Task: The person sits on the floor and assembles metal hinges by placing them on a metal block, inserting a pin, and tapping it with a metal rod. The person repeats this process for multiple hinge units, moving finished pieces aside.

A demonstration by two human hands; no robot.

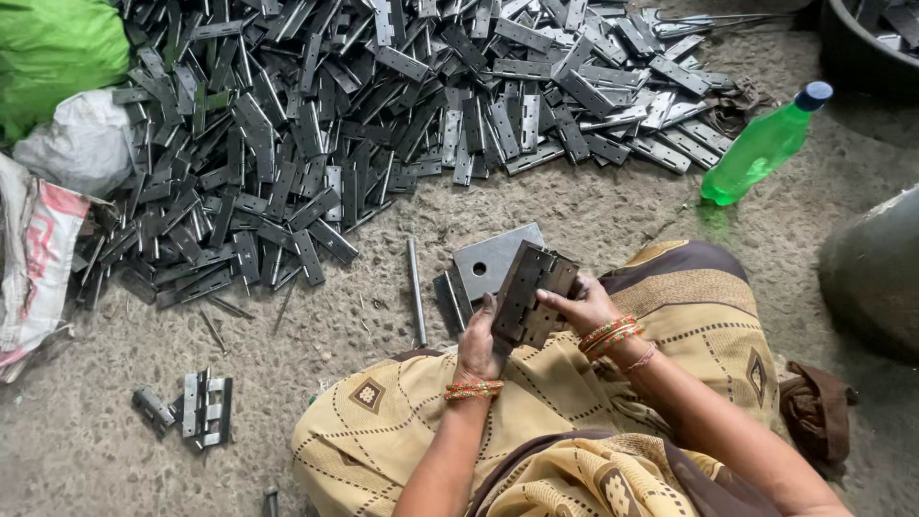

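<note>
So the person was sitting on a gritty floor (593,215), legs covered in yellow patterned cloth (574,383), and both hands were busy with a dark metal hinge (533,292) right around the middle of the frame, a bit below center. The left hand (477,347) had its fingers wrapped around the lower left edge of the hinge, clamped on it. The right hand (586,308) gripped the right side, thumb lying across the face of the plate. Bangles on both wrists, orange and green ones.

Just behind the hinge, toward the upper left of it, a flat square steel plate (488,258) with a hole in it lay on the floor, looked like it was stacked on a couple of other pieces. A thin metal rod (416,292) lay just left of that, pointing up and down in the frame.

The whole upper half of the frame was one massive heap of hinges (383,115), spreading from the left edge to the upper right. A small cluster of hinges (196,407) sat alone in the lower left. A green plastic bottle (761,144) with a dark cap lay tilted in the upper right, well apart from the hands. Upper left had a green bag (53,53) and a white sack (77,144).
</note>
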